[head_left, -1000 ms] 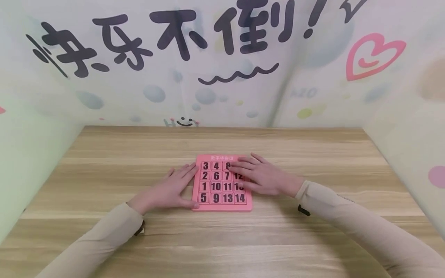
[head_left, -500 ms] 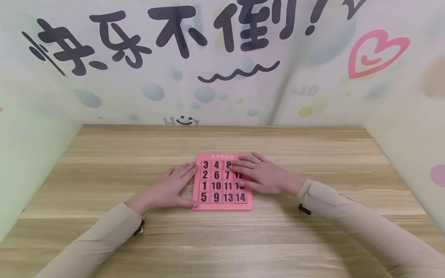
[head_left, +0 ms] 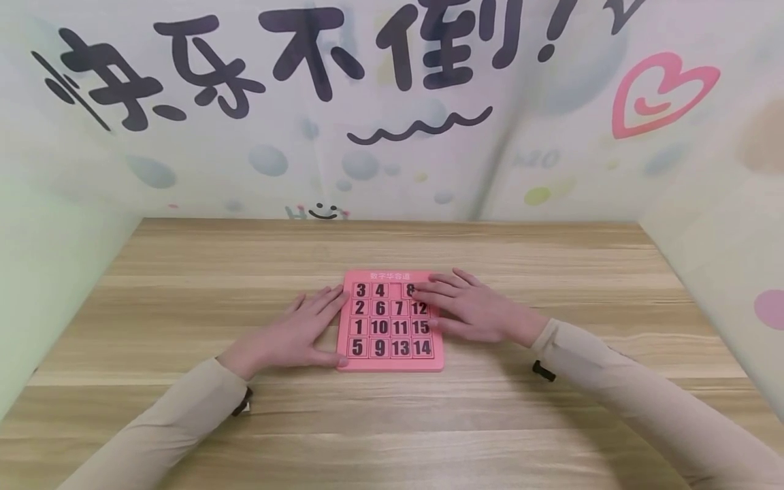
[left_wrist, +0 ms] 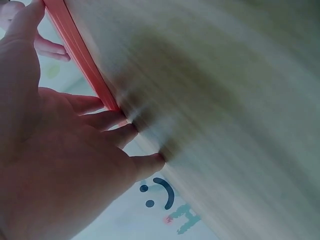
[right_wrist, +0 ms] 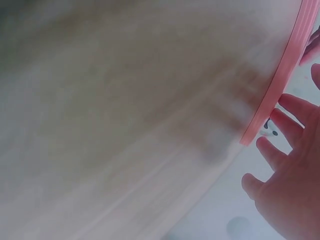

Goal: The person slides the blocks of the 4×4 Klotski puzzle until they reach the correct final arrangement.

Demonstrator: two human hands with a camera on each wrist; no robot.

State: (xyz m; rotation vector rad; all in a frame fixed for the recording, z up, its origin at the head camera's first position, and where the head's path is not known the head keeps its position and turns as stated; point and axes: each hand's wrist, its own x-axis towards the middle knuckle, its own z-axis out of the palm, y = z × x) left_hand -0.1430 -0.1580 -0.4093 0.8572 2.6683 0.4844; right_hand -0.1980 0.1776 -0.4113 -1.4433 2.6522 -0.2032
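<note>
A pink number sliding puzzle (head_left: 392, 365) lies flat on the table, numbers facing up. The left hand (head_left: 294, 337) rests along its left side, fingertips at the upper left edge and thumb at the lower left corner. From the right reaches the right hand (head_left: 474, 312), fingers extended over the upper right part. A fingertip touches the 8 tile (head_left: 410, 290), in the top row's last column. Left of that tile is the vacant slot. In the left wrist view, fingertips meet the puzzle's side (left_wrist: 82, 55). In the right wrist view, spread fingers lie by its opposite side (right_wrist: 277, 85).
The wood-grain table (head_left: 392, 422) reaches back to a white wall (head_left: 392, 184) printed with dark characters, a pink heart and dots. Side panels stand at left and right. Small black pieces show under both sleeve cuffs.
The 8 tile has slid one column right, so the vacant slot is now in the top row's third column. The right hand has shifted slightly right, uncovering 12 and 15. The left hand stays.
</note>
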